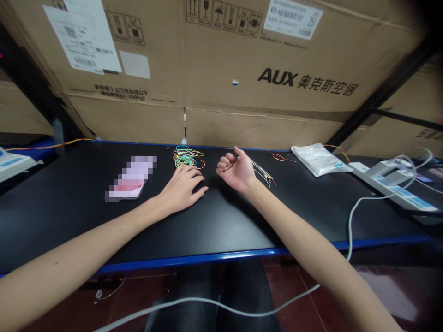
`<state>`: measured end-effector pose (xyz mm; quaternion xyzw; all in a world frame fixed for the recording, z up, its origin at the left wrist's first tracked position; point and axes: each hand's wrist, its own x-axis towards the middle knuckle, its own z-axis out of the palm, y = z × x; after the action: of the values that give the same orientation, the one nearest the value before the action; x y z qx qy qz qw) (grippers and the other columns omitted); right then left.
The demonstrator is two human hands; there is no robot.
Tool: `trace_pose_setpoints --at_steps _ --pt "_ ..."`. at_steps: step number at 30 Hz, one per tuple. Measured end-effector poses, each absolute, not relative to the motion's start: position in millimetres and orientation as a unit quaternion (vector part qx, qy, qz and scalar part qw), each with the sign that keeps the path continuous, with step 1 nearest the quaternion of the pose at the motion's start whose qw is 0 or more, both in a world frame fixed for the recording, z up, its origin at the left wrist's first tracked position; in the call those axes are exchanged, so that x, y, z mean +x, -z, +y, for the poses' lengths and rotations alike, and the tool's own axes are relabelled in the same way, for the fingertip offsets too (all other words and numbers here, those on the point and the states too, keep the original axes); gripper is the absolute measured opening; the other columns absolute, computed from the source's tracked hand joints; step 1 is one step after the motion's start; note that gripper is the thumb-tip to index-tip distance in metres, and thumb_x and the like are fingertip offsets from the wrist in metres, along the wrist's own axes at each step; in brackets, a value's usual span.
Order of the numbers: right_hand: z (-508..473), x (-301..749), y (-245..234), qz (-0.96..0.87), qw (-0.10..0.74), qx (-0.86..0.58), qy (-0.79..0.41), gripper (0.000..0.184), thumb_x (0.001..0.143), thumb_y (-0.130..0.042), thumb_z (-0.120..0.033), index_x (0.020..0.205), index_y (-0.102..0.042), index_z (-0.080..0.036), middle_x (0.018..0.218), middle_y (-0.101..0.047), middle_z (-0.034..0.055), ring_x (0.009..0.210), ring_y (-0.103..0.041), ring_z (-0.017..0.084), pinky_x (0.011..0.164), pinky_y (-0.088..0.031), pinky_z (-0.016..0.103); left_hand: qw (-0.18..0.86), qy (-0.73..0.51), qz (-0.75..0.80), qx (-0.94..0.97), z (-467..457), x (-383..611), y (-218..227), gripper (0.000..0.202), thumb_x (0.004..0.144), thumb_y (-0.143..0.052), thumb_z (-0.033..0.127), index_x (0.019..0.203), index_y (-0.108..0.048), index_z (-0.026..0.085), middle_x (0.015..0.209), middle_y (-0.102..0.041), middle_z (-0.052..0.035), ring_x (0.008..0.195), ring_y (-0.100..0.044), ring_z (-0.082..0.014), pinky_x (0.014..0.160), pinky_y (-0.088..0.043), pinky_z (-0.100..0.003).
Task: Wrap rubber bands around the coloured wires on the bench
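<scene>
My left hand (185,186) is low over the black table, fingers loosely bent and apart, with nothing visible in it. Its fingertips reach the near edge of a tangle of thin coloured wires (185,157), mostly green and yellow. To the right, my right hand (237,170) is raised palm up with curled fingers. A thin dark wire (237,159) with a pale blue tip crosses the palm from those fingers. Behind the right wrist, a bundle of several coloured wires (266,174) shows its ends; whether the hand touches it is hidden. A small orange wire loop (278,157) lies farther right.
A phone with a blurred screen (133,177) lies left of my left hand. At the right are a white plastic packet (318,159), a power strip (391,184) and a grey cable (350,226) hanging over the blue table edge (221,255). A large cardboard box (221,60) stands behind.
</scene>
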<state>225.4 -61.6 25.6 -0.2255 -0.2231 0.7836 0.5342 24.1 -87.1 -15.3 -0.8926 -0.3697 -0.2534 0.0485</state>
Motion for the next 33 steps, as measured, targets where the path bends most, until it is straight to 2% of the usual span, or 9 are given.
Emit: trace_pose_setpoints --at_steps 3,9,12,15,18,22,27,30,33 --pt "-64 226 -28 -0.234 0.516 -0.220 -0.794 0.047 0.096 -0.036 -0.043 0.055 -0.028 -0.021 0.046 -0.032 -0.0057 0.042 -0.035 0.009 0.046 -0.035 0.021 0.044 0.257 -0.367 -0.893 -87 24 16 0.031 0.092 -0.054 0.039 0.101 -0.070 0.014 0.108 -0.069 -0.0131 0.119 -0.052 -0.0319 0.103 -0.038 -0.051" --pt "-65 226 -32 -0.245 0.494 -0.223 -0.804 0.051 0.098 -0.035 -0.040 0.052 -0.021 -0.021 0.041 -0.026 -0.0068 0.037 -0.027 0.008 0.041 -0.028 0.020 0.042 0.261 -0.367 -0.892 -87 24 16 0.030 0.091 -0.055 0.039 0.101 -0.071 0.015 0.107 -0.069 -0.0130 0.119 -0.053 -0.0318 0.104 -0.038 -0.051" --pt "-64 226 -29 -0.247 0.505 -0.237 -0.792 0.046 0.097 -0.035 -0.040 0.055 -0.037 -0.021 0.045 -0.042 -0.0041 0.041 -0.042 0.010 0.044 -0.036 0.021 0.048 0.257 -0.369 -0.892 -87 24 16 0.031 0.091 -0.054 0.039 0.100 -0.071 0.014 0.107 -0.069 -0.0128 0.119 -0.053 -0.0315 0.104 -0.038 -0.050" --pt "-62 224 -26 -0.244 0.514 -0.259 -0.781 0.039 0.096 -0.030 -0.033 0.075 -0.059 -0.019 0.068 -0.066 0.0043 0.066 -0.064 0.015 0.056 -0.049 0.025 0.052 0.255 -0.368 -0.893 -87 24 15 0.031 0.092 -0.054 0.038 0.101 -0.071 0.014 0.106 -0.069 -0.0124 0.119 -0.054 -0.0312 0.104 -0.039 -0.050" --pt "-61 222 -24 -0.254 0.512 -0.261 -0.778 0.038 0.095 -0.028 -0.025 0.092 -0.065 -0.016 0.083 -0.071 0.0073 0.082 -0.068 0.017 0.068 -0.054 0.028 0.044 0.266 -0.369 -0.890 -88 25 15 0.030 0.091 -0.054 0.038 0.101 -0.071 0.014 0.109 -0.068 -0.0126 0.117 -0.055 -0.0305 0.104 -0.040 -0.050" --pt "-59 221 -22 -0.284 0.520 -0.262 -0.762 0.036 0.094 -0.031 -0.022 0.097 -0.066 -0.016 0.091 -0.072 0.0070 0.090 -0.068 0.017 0.080 -0.054 0.029 -0.002 0.316 -0.388 -0.866 -92 28 10 0.031 0.090 -0.055 0.037 0.106 -0.070 0.015 0.120 -0.064 -0.0138 0.114 -0.058 -0.0283 0.101 -0.045 -0.048" --pt "-54 221 -20 -0.377 0.547 -0.294 -0.688 0.031 0.093 -0.036 -0.022 0.094 -0.067 -0.018 0.093 -0.071 0.0042 0.092 -0.067 0.014 0.091 -0.050 0.028 -0.147 0.425 -0.425 -0.786 -94 36 1 0.026 0.089 -0.056 0.038 0.100 -0.069 0.017 0.111 -0.068 -0.0104 0.104 -0.064 -0.0239 0.096 -0.049 -0.042" --pt "-54 221 -18 -0.509 0.539 -0.301 -0.600 0.018 0.088 -0.052 -0.027 0.098 -0.066 -0.021 0.095 -0.071 0.0025 0.095 -0.065 0.015 0.094 -0.049 0.031 -0.333 0.474 -0.452 -0.679 -91 38 -2 0.030 0.089 -0.057 0.042 0.103 -0.067 0.018 0.106 -0.070 -0.0097 0.092 -0.068 -0.0219 0.087 -0.053 -0.039" --pt "-59 221 -15 -0.664 0.517 -0.295 -0.453 0.028 0.081 -0.066 -0.031 0.107 -0.063 -0.023 0.105 -0.069 0.0040 0.101 -0.063 0.017 0.096 -0.048 0.034 -0.520 0.501 -0.421 -0.550 -87 39 -5 0.033 0.091 -0.056 0.041 0.110 -0.064 0.016 0.110 -0.069 -0.0123 0.092 -0.069 -0.0212 0.085 -0.054 -0.038"
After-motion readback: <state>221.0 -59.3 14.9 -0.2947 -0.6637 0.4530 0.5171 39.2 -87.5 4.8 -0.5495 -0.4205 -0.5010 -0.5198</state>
